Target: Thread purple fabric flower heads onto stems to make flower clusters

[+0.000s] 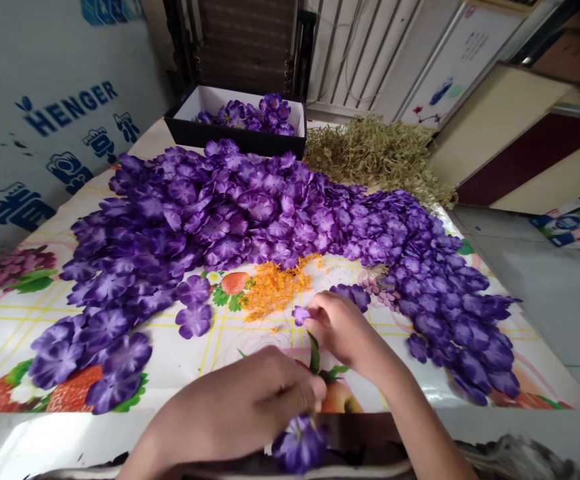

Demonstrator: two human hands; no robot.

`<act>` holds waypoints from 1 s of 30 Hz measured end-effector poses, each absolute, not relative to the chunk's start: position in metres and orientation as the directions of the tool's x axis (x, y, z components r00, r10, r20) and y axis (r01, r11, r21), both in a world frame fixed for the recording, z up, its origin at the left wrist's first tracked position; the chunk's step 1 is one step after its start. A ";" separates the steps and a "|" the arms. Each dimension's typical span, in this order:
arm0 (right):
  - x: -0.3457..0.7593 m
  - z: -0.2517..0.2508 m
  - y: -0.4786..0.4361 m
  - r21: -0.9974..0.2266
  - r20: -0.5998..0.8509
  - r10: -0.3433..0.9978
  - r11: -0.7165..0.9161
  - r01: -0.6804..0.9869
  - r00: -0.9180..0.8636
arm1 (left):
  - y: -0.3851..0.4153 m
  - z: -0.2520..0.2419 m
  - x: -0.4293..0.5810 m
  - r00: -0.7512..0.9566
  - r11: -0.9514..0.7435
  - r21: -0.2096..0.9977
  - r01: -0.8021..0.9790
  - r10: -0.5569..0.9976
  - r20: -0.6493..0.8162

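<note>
My left hand (250,400) is closed at the table's front edge. An artificial purple flower (300,445) hangs head down just below its fingertips, its stem hidden in the pinch. My right hand (343,327) is a little farther forward, with thumb and forefinger pinched on a small purple petal piece (300,315). Between the hands shows a dark green leaf-like strip (314,353); whether it is held or printed on the cloth I cannot tell. Past my right hand lies a loose purple petal piece (355,295), and beyond its fingertips a small heap of orange stamens (273,290).
Purple petal pieces (230,207) are heaped in a wide arc over the fruit-print tablecloth (170,347). At the back, a black box (235,138) with white lining holds assembled purple flowers (265,113). Dry-looking yellow-green stems (375,150) are piled to its right.
</note>
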State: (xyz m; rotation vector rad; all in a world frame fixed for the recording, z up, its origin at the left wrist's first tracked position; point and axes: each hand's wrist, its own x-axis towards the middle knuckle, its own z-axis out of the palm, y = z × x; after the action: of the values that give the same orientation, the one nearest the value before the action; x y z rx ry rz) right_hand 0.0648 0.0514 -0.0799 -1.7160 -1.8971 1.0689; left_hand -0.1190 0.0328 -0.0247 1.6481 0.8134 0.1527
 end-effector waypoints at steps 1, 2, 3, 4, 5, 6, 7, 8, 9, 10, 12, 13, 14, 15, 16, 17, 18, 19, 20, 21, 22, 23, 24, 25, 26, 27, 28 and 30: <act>0.068 -0.077 0.052 -0.769 -0.240 0.948 -0.054 0.637 -0.210 | 0.035 -0.026 -0.121 0.696 0.006 0.899 0.437 0.631 -0.343; 0.071 -0.074 0.052 -0.799 -0.263 0.936 -0.076 0.596 -0.233 | 0.038 -0.028 -0.122 0.643 0.026 0.883 0.469 0.676 -0.361; 0.072 -0.070 0.052 -0.832 -0.288 0.920 -0.104 0.545 -0.264 | 0.040 -0.030 -0.123 0.589 0.049 0.864 0.502 0.711 -0.383; 0.073 -0.066 0.051 -0.868 -0.315 0.898 -0.141 0.475 -0.308 | 0.042 -0.032 -0.124 0.540 0.081 0.847 0.525 0.737 -0.405; 0.074 -0.062 0.050 -0.900 -0.338 0.869 -0.187 0.393 -0.361 | 0.043 -0.034 -0.125 0.511 0.108 0.833 0.543 0.745 -0.429; 0.074 -0.059 0.049 -0.923 -0.352 0.834 -0.235 0.305 -0.425 | 0.044 -0.036 -0.125 0.504 0.120 0.824 0.554 0.739 -0.447; 0.073 -0.056 0.047 -0.934 -0.355 0.799 -0.279 0.223 -0.486 | 0.044 -0.038 -0.126 0.518 0.112 0.821 0.560 0.726 -0.452; 0.073 -0.055 0.046 -0.936 -0.350 0.771 -0.315 0.159 -0.532 | 0.043 -0.039 -0.126 0.542 0.081 0.824 0.561 0.717 -0.439; 0.073 -0.055 0.046 -0.937 -0.340 0.763 -0.327 0.126 -0.550 | 0.042 -0.040 -0.126 0.568 0.038 0.829 0.558 0.711 -0.414; 0.073 -0.056 0.047 -0.945 -0.325 0.786 -0.298 0.138 -0.525 | 0.041 -0.041 -0.125 0.590 -0.006 0.831 0.556 0.707 -0.390; 0.075 -0.063 0.051 -0.954 -0.263 0.890 -0.183 0.236 -0.372 | 0.040 -0.041 -0.125 0.633 -0.057 0.832 0.552 0.678 -0.374; 0.076 -0.069 0.054 -0.943 -0.210 0.941 -0.123 0.308 -0.266 | 0.039 -0.040 -0.125 0.654 -0.064 0.833 0.549 0.653 -0.381; 0.078 -0.075 0.058 -0.922 -0.151 0.975 -0.079 0.380 -0.164 | 0.039 -0.040 -0.125 0.671 -0.064 0.835 0.546 0.630 -0.390; 0.078 -0.081 0.062 -0.897 -0.107 0.990 -0.058 0.439 -0.087 | 0.039 -0.039 -0.124 0.680 -0.064 0.835 0.547 0.616 -0.398; 0.078 -0.087 0.065 -0.870 -0.077 0.997 -0.051 0.490 -0.032 | 0.040 -0.038 -0.124 0.679 -0.065 0.832 0.551 0.614 -0.403; 0.078 -0.092 0.068 -0.846 -0.060 0.998 -0.048 0.532 -0.005 | 0.040 -0.037 -0.123 0.673 -0.067 0.826 0.559 0.619 -0.405; 0.077 -0.096 0.070 -0.817 -0.047 0.999 -0.043 0.574 0.007 | 0.040 -0.036 -0.123 0.663 -0.071 0.820 0.568 0.629 -0.405; 0.075 -0.099 0.072 -0.788 -0.037 0.999 -0.035 0.615 0.009 | 0.040 -0.035 -0.122 0.652 -0.075 0.813 0.577 0.642 -0.403; 0.072 -0.100 0.073 -0.759 -0.029 1.000 -0.026 0.650 0.005 | 0.040 -0.035 -0.122 0.640 -0.078 0.809 0.583 0.657 -0.398; 0.070 -0.101 0.074 -0.732 -0.024 1.000 -0.017 0.681 0.000 | 0.039 -0.035 -0.122 0.630 -0.078 0.808 0.584 0.671 -0.391; 0.067 -0.101 0.074 -0.707 -0.018 1.000 -0.009 0.707 -0.006 | 0.039 -0.035 -0.122 0.623 -0.077 0.809 0.583 0.681 -0.384; 0.066 -0.100 0.074 -0.686 -0.015 1.000 -0.001 0.727 -0.013 | 0.039 -0.035 -0.122 0.615 -0.075 0.809 0.583 0.691 -0.380; 0.064 -0.099 0.073 -0.671 -0.013 1.000 0.006 0.742 -0.020 | 0.038 -0.035 -0.122 0.605 -0.071 0.808 0.585 0.701 -0.376; 0.064 -0.097 0.073 -0.661 -0.012 1.000 0.010 0.750 -0.024 | 0.038 -0.036 -0.122 0.597 -0.067 0.810 0.583 0.711 -0.370; 0.064 -0.096 0.072 -0.658 -0.010 1.000 0.013 0.753 -0.026 | 0.039 -0.036 -0.123 0.589 -0.062 0.815 0.576 0.723 -0.361; 0.065 -0.094 0.072 -0.661 -0.009 1.000 0.014 0.750 -0.027 | 0.039 -0.037 -0.122 0.580 -0.054 0.822 0.567 0.735 -0.351; 0.066 -0.092 0.071 -0.671 -0.008 1.000 0.017 0.741 -0.029 | 0.040 -0.037 -0.122 0.568 -0.043 0.829 0.557 0.748 -0.343; 0.068 -0.089 0.069 -0.713 -0.003 0.999 0.031 0.701 -0.047 | 0.043 -0.037 -0.121 0.540 -0.012 0.839 0.544 0.770 -0.339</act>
State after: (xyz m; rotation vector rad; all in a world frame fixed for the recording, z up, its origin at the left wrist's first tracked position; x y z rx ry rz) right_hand 0.0681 0.0690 -0.0889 -1.7207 -1.8010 0.7578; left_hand -0.1213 0.0426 -0.0371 1.6823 1.1179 0.2572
